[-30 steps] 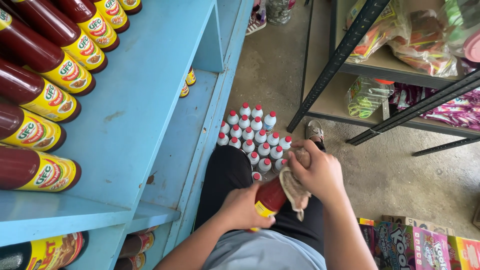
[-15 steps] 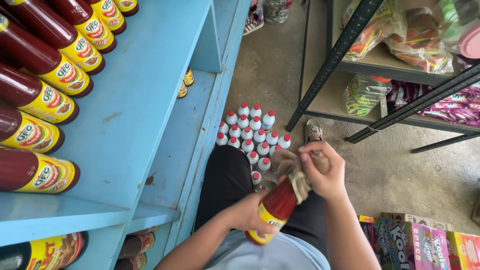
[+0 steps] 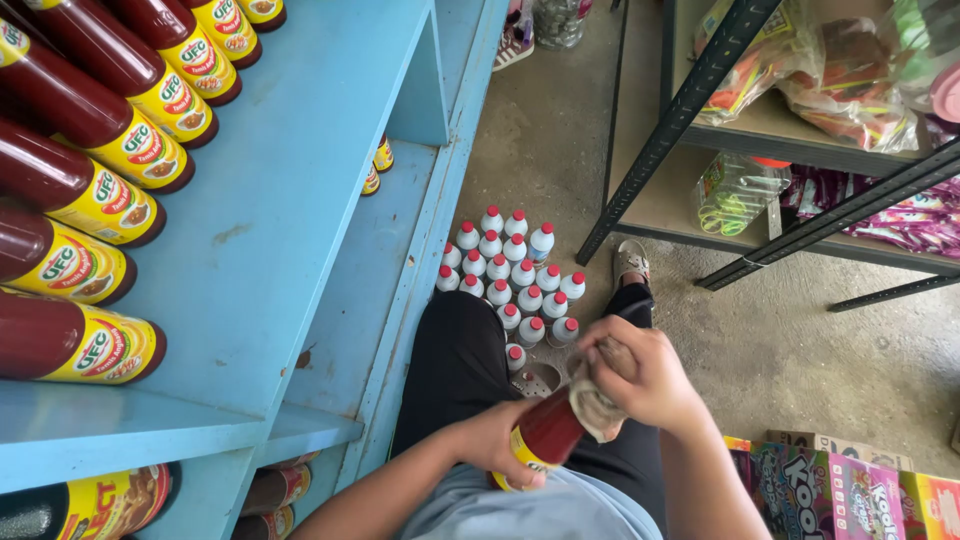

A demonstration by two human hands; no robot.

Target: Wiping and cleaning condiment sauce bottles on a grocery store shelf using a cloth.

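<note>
Red sauce bottle, at lap height beside the blue shelf: keep left hand fingers closed round the label end, right hand fingers clenching the cloth over the neck, wiping with short twists.

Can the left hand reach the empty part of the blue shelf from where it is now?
Probably yes: the left hand holds a red bottle just right of the blue shelf, with nothing between.
</note>
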